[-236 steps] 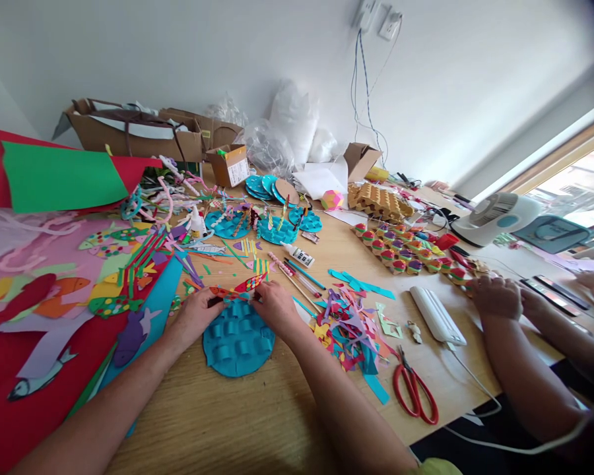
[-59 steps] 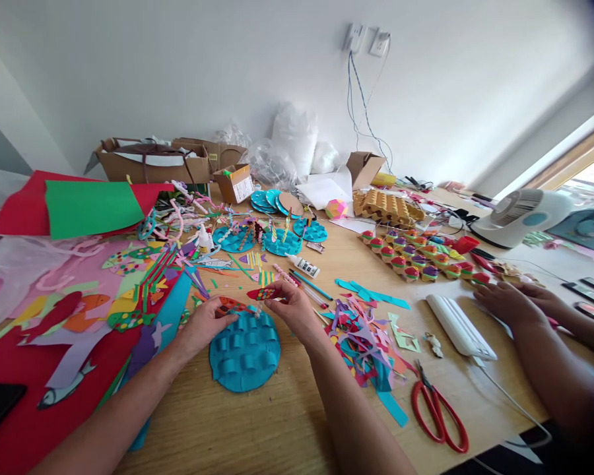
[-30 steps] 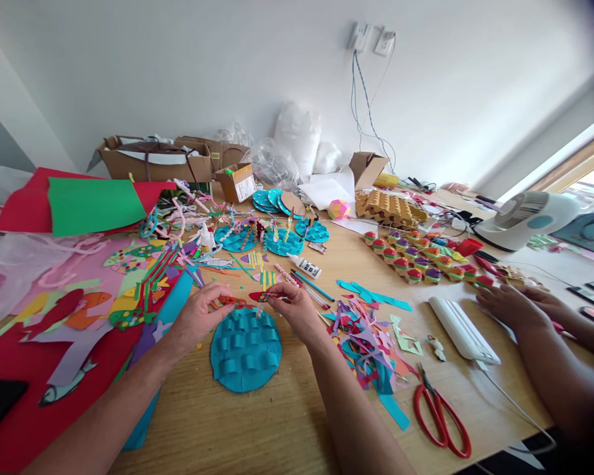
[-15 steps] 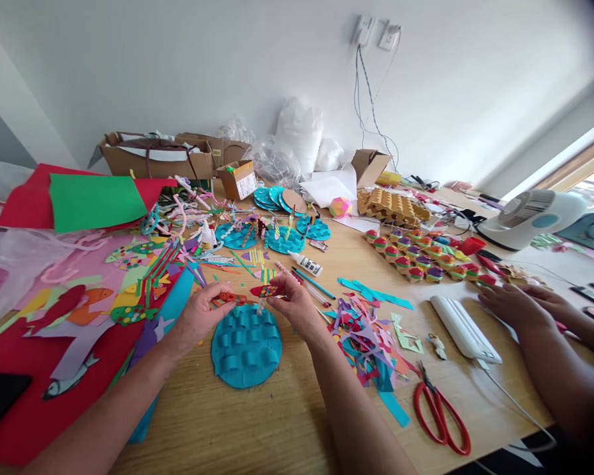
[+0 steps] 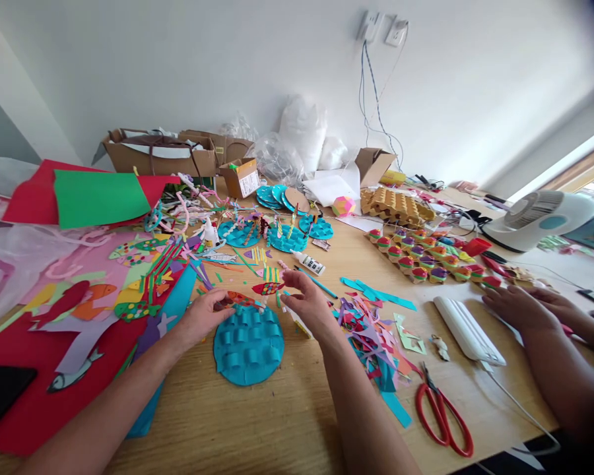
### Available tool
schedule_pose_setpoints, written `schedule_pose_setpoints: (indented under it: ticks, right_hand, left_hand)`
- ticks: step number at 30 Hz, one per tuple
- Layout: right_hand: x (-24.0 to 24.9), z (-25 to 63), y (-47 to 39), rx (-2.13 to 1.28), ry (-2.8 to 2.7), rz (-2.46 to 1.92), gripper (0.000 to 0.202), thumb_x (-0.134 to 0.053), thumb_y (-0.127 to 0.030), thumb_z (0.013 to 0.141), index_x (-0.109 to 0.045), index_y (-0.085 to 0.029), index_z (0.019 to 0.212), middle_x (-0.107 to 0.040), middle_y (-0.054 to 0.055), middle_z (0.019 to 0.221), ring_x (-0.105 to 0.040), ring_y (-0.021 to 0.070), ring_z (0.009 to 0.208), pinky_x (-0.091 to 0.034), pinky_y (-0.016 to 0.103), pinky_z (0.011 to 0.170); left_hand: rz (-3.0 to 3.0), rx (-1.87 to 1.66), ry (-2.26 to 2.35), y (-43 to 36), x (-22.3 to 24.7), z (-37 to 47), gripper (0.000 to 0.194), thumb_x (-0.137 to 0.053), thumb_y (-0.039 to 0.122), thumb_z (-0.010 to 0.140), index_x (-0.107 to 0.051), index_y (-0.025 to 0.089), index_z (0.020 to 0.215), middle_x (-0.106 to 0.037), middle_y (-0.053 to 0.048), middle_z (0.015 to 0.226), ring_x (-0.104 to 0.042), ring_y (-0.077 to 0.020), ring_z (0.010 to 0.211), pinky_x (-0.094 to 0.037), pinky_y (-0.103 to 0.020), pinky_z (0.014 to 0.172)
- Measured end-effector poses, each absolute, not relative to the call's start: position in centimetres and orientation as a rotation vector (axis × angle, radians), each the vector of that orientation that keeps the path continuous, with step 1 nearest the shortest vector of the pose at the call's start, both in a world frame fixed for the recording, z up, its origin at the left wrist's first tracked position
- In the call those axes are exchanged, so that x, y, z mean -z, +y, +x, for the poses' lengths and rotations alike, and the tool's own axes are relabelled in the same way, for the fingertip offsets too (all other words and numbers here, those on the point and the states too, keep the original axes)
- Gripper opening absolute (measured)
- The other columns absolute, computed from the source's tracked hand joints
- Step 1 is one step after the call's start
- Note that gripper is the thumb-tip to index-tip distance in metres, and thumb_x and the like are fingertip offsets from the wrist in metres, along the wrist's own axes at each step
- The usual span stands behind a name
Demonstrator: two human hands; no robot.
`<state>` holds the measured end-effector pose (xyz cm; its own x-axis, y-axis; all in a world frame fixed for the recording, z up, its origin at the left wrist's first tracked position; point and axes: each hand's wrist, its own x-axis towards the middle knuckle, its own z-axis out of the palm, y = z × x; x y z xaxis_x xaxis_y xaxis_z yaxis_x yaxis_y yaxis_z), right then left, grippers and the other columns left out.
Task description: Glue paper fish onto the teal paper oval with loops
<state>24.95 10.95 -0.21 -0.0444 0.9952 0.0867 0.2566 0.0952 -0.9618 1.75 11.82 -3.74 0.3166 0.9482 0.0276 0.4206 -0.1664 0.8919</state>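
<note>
A round blue paper disc [image 5: 248, 346] with rows of raised loops lies on the table in front of me. My left hand [image 5: 212, 311] is pinched on an orange paper fish [image 5: 242, 299] over the disc's upper edge. Just right of it, my right hand [image 5: 304, 300] has its thumb and fingers apart, beside a red spotted paper fish [image 5: 267, 288]. Several pipe cleaner pieces are near the right fingers. A white glue bottle [image 5: 311, 263] lies behind my right hand.
Paper scraps [image 5: 369, 336] and red-handled scissors [image 5: 443, 415] are at the right, near a white power bank [image 5: 468, 330]. Another person's hands [image 5: 522, 307] rest farther right. Paper fish on red sheets [image 5: 24, 409] cover the left. Decorated egg cartons [image 5: 420, 254] stand behind.
My right hand has opened and drawn slightly away from the red fish. The orange fish now sits more over the disc's top edge. The view has shifted slightly.
</note>
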Motion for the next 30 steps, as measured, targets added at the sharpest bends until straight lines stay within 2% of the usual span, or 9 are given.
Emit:
schedule_pose_setpoints:
  ticks: [2,4,6,8,15,19,23,30]
  right_hand:
    - [-0.5,25.7,10.5,-0.899,-1.482,-1.401,0.031,-0.059,-0.019,0.064,-0.056,-0.021,0.095,-0.06,0.004,0.099,-0.055,0.0189,0.093,-0.045,0.028,0.067]
    - [-1.5,26.2,9.7,-0.813,-1.547,-1.47,0.019,-0.057,-0.02,0.066,-0.059,-0.02,0.085,-0.062,0.002,0.083,-0.057,0.0166,0.078,-0.043,0.027,0.062]
    - [-2.4,26.3,8.5,-0.846,-1.701,-1.474,0.009,-0.054,-0.019,0.07,-0.061,-0.019,0.075,-0.06,-0.001,0.068,-0.054,0.0133,0.063,-0.04,0.024,0.056]
    - [-3.1,25.8,7.3,-0.926,-1.896,-1.422,0.012,-0.052,-0.017,0.072,-0.062,-0.02,0.069,-0.059,-0.002,0.062,-0.052,0.0119,0.057,-0.037,0.023,0.052]
    - [-3.1,23.2,4.7,-0.871,-2.328,-1.447,0.023,-0.047,-0.013,0.077,-0.068,-0.022,0.076,-0.068,0.002,0.074,-0.06,0.0151,0.068,-0.039,0.023,0.06]
    - [-3.0,21.6,4.3,-0.795,-2.408,-1.555,0.024,-0.047,-0.016,0.079,-0.068,-0.025,0.086,-0.071,0.004,0.085,-0.063,0.0182,0.078,-0.039,0.024,0.064]
    - [-2.8,20.5,3.8,-0.738,-2.473,-1.635,0.024,-0.046,-0.021,0.082,-0.068,-0.024,0.09,-0.071,0.007,0.085,-0.065,0.0204,0.077,-0.038,0.026,0.061]
    - [-3.0,21.7,3.3,-0.734,-2.423,-1.755,0.023,-0.046,-0.023,0.084,-0.066,-0.025,0.095,-0.07,0.005,0.089,-0.063,0.0168,0.081,-0.039,0.023,0.067]
  left_hand:
    - [1.786,-0.771,1.267,12.0,3.9,1.8,0.018,-0.056,0.03,0.066,-0.065,0.016,0.074,-0.066,-0.005,0.08,-0.061,-0.0204,0.076,-0.047,-0.028,0.064]
    - [1.83,-0.753,1.296,12.2,4.0,1.9,0.013,-0.058,0.026,0.065,-0.065,0.017,0.071,-0.065,-0.004,0.079,-0.06,-0.02,0.075,-0.047,-0.028,0.065]
    - [1.872,-0.745,1.325,12.2,4.0,2.0,0.01,-0.058,0.023,0.064,-0.065,0.018,0.068,-0.065,-0.003,0.078,-0.06,-0.02,0.075,-0.046,-0.028,0.067]
    - [1.912,-0.748,1.359,12.0,3.9,2.1,0.01,-0.056,0.021,0.065,-0.065,0.018,0.069,-0.064,-0.003,0.077,-0.06,-0.0205,0.075,-0.046,-0.029,0.068]
    - [2.095,-0.73,1.319,10.7,2.9,1.4,0.013,-0.052,0.02,0.071,-0.065,0.022,0.07,-0.064,-0.002,0.078,-0.059,-0.0205,0.08,-0.044,-0.031,0.076]
    - [2.23,-0.689,1.282,9.6,2.8,0.8,0.024,-0.047,0.013,0.074,-0.068,0.023,0.079,-0.066,-0.005,0.09,-0.058,-0.0219,0.092,-0.043,-0.034,0.084]
    - [2.367,-0.659,1.28,8.7,2.4,0.4,0.036,-0.038,0.008,0.075,-0.068,0.021,0.089,-0.067,-0.006,0.094,-0.059,-0.02,0.093,-0.045,-0.032,0.084]
    - [2.45,-0.592,1.375,6.9,1.4,-0.1,0.034,-0.036,0.017,0.078,-0.068,0.022,0.089,-0.069,-0.005,0.096,-0.062,-0.0208,0.094,-0.048,-0.033,0.083]
